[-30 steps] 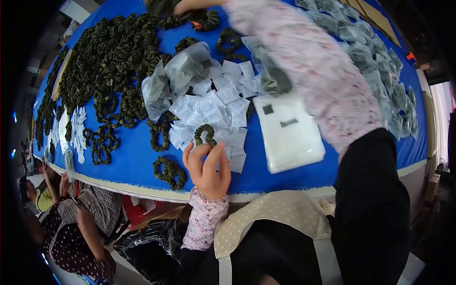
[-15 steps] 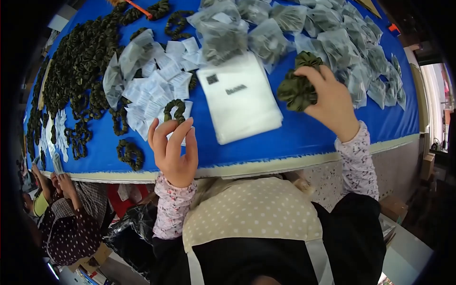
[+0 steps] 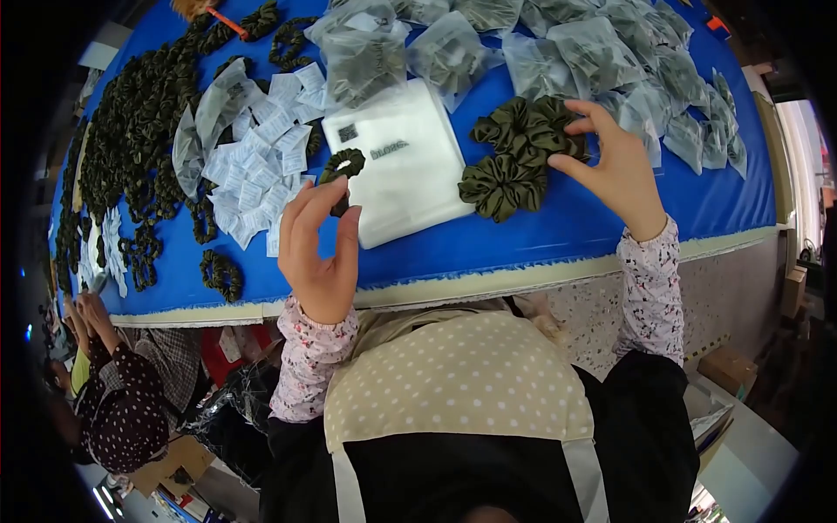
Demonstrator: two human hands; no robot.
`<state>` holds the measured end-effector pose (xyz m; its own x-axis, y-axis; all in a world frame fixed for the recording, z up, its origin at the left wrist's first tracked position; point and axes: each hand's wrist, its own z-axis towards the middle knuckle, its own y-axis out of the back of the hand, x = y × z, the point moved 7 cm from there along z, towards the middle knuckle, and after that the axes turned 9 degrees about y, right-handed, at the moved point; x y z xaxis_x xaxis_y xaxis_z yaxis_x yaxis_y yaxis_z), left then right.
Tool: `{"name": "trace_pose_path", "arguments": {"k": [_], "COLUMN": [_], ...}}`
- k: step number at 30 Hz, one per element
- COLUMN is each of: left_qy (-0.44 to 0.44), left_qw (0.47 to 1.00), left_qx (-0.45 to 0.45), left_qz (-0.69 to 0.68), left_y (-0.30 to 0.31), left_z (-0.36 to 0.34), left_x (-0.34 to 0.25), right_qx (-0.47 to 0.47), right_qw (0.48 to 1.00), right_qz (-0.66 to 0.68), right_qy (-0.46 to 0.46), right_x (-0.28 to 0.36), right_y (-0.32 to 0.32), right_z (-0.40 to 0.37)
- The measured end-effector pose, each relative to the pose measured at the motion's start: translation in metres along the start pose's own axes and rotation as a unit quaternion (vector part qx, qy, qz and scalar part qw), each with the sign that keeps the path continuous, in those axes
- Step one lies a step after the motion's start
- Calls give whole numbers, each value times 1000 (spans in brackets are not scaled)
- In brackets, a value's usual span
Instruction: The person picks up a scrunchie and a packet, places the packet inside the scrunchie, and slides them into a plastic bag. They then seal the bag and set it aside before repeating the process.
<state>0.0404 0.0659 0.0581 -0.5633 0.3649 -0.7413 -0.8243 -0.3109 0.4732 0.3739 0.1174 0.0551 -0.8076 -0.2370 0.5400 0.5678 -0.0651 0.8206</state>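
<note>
Between the thumb and fingers of my left hand [image 3: 321, 253] is a small dark green scrunchie [image 3: 347, 164], held up beside the stack of clear plastic bags [image 3: 405, 179]. My right hand [image 3: 621, 174] has its thumb and fingers spread at the right edge of several larger, puffy green scrunchies [image 3: 510, 179]. These lie bunched on the blue tabletop, right of the bag stack. The fingertips touch or nearly touch the nearest one. A dark square and print mark the top bag.
White paper slips [image 3: 261, 166] lie left of the bags. A heap of small scrunchies [image 3: 131, 113] covers the far left. Filled bags [image 3: 602, 57] crowd the back and right. An orange-handled brush [image 3: 228, 23] lies at the back. Another person's hands [image 3: 91, 314] work at the left edge.
The large scrunchies, bunched in my right hand before, now lie spread on the table, and its fingers have opened. My left hand has turned with the small scrunchie. The view has shifted slightly.
</note>
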Motion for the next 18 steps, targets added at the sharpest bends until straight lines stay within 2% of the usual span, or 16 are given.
{"name": "trace_pose_path", "arguments": {"k": [2,4,5,7,9,11,12,13,16,17,18], "left_qy": [8,15,16,-5,-24,-11,-3,5,-20,-18,-39], "left_qw": [999,997,997,983,957,949,943,938,932,932,931], "left_qx": [-30,-67,-72,-102,-130,-139,-145,-150,-123,-123,-86], "left_qz": [9,26,35,149,260,283,298,311,339,340,353], "left_y": [9,25,33,54,75,98,109,117,112,107,95], "left_z": [-2,-3,-3,-1,1,-1,-1,-1,-3,-5,-8], "left_x": [5,13,18,29,41,55,62,68,66,64,61], "right_qx": [2,-58,-93,-125,-224,-296,-293,-288,-271,-175,-152], "right_qw": [1000,997,994,991,973,939,939,916,820,805,792], "right_qz": [4,-3,1,10,38,174,178,273,487,547,570], "right_qy": [5,56,53,53,-45,-30,-28,-62,-133,-145,-160], "right_x": [-11,-19,-13,5,4,11,18,20,45,54,66], "right_y": [-7,-6,1,14,27,25,23,17,-27,-45,-62], "right_z": [-6,-11,-12,-18,-29,-37,-41,-47,-45,-45,-47]}}
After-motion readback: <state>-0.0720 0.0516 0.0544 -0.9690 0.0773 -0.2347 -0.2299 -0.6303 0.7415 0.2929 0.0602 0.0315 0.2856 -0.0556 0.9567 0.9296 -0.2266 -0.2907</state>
